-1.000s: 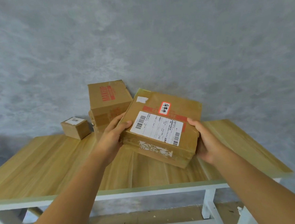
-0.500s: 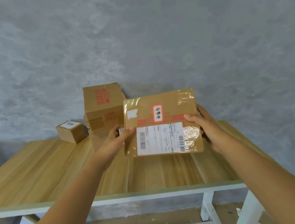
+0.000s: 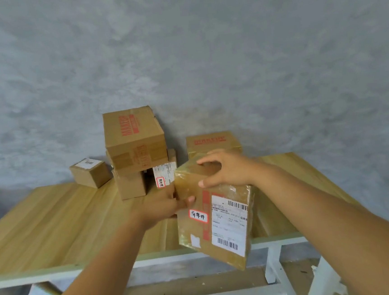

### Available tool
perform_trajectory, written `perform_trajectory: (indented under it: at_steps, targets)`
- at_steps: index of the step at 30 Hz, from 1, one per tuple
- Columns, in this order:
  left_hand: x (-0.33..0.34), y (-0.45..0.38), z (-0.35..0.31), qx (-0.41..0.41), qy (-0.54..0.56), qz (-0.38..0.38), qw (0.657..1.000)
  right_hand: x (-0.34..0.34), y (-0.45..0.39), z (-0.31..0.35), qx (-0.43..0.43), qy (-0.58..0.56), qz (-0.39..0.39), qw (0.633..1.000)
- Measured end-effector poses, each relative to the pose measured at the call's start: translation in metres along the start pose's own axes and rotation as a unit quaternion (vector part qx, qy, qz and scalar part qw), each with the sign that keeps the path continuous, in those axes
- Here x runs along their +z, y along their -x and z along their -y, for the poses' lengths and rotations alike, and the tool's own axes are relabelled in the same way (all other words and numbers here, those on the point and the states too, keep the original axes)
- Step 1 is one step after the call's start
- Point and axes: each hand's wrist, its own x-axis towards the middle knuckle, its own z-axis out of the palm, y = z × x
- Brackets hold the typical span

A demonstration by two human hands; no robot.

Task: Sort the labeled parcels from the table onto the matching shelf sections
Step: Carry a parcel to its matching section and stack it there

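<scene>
**One parcel in hand, several left on the bench**

The flat parcel [image 3: 216, 218] was held clear of the bench [image 3: 54, 220], turned on end. The right hand [image 3: 226, 168] curled its fingers over the top edge; the left hand [image 3: 165, 206] gripped the side, thumb on the face. Its handwritten tag [image 3: 198, 215] was too blurred to read surely. The stacked boxes [image 3: 135, 150], a small box [image 3: 89, 171] and a rear box [image 3: 213, 143] remained unsorted. No shelf showed.

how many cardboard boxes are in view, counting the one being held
6. The held parcel; a small box far left on the table; a top box stacked on a lower box; a labelled box behind them; a back box behind the hands. Others may be hidden.
</scene>
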Motion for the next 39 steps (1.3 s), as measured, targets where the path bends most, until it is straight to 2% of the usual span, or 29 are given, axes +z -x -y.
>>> perform_trajectory:
  at_steps: [3,5,7,9,12,15,20,27,30,32,34,36,39]
  targets:
    - [0.008,-0.005,0.003,0.018,0.007,-0.049,0.999,-0.004,0.001,0.005,0.066,0.153,-0.070,0.984]
    - [0.016,-0.007,0.002,0.020,-0.029,-0.063,0.997,-0.004,0.005,0.000,0.097,0.188,-0.081,0.974]
    - [0.025,-0.010,-0.001,0.023,-0.053,-0.073,0.996,-0.005,0.010,-0.013,0.132,0.149,-0.092,0.976]
    - [0.035,-0.015,-0.007,0.007,-0.051,-0.100,0.994,-0.010,0.015,-0.025,0.164,0.053,-0.124,0.977]
    - [0.048,-0.025,-0.016,-0.033,-0.093,-0.127,0.987,-0.019,0.020,-0.041,0.154,-0.078,-0.199,0.965]
    - [0.059,-0.030,-0.017,-0.057,-0.128,-0.100,0.985,-0.021,0.035,-0.060,0.124,-0.084,-0.215,0.965]
    - [0.064,-0.039,-0.011,-0.061,-0.144,-0.099,0.983,-0.011,0.055,-0.082,0.079,-0.084,-0.228,0.967]
    - [0.074,-0.044,0.009,-0.070,-0.121,-0.158,0.977,-0.016,0.047,-0.089,0.088,-0.129,-0.212,0.965]
    - [0.077,-0.047,0.012,-0.073,-0.114,-0.155,0.979,-0.004,0.046,-0.094,0.099,-0.180,-0.276,0.939]
    - [0.081,-0.050,0.011,-0.070,-0.107,-0.139,0.982,0.012,0.049,-0.099,0.163,-0.282,-0.309,0.894]
    - [0.085,-0.052,0.010,-0.065,-0.115,-0.129,0.983,0.032,0.057,-0.109,0.203,-0.382,-0.252,0.866]
    - [0.089,-0.053,0.009,-0.054,-0.114,-0.120,0.985,0.044,0.064,-0.119,0.184,-0.414,-0.162,0.877]
    - [0.090,-0.050,0.005,-0.014,-0.068,-0.126,0.990,0.037,0.067,-0.124,0.167,-0.428,-0.151,0.875]
